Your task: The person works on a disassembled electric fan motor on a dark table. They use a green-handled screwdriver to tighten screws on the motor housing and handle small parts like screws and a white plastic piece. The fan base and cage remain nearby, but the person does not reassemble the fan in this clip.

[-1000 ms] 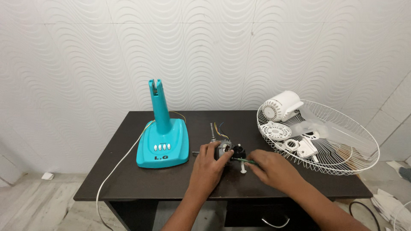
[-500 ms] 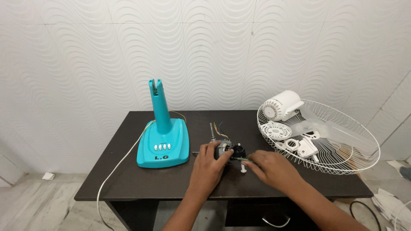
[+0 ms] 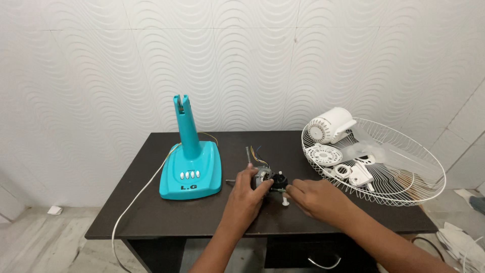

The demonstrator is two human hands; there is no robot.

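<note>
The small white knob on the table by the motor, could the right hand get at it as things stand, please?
Probably yes. The white knob stands just beside the right hand, with only bare dark table around it; the left hand is on the motor.

Bright, even, diffuse light, apparently from above. Soft, faint shadows under the turquoise fan base (image 3: 191, 169) on the dark tabletop (image 3: 151, 212). No glare. Sharp focus throughout; slight wide-angle stretching toward the edges.
</note>
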